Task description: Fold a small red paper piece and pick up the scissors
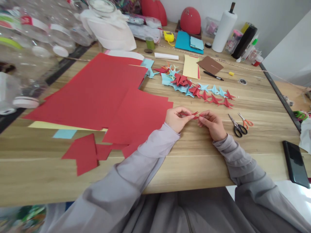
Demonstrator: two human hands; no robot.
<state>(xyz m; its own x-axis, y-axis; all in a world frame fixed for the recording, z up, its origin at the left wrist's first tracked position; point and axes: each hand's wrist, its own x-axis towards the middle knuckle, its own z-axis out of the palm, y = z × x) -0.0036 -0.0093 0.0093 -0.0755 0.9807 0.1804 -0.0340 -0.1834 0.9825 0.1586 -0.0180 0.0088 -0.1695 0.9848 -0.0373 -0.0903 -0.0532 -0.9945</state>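
Observation:
Between my two hands is a small folded red paper (195, 115), with thin pointed ends. My left hand (177, 118) pinches it from the left, fingers closed. From the right, my right hand (213, 123) grips its other end between thumb and forefinger. Just beyond lie folded paper cranes in red (214, 99) and light blue (214, 90), some in rows and some heaped. Large red paper sheets (97, 90) spread to the left, reaching near my left wrist. Smaller red paper pieces (86, 152) lie closer to the front edge.
Black-handled scissors (239, 129) and orange-handled scissors (246, 121) lie right of my right hand. A phone (295, 163) rests near the right edge. Plastic bottles (36, 29) crowd the left. Behind are a black pen (213, 76), yellow tape measure (168, 37) and white roll (224, 30).

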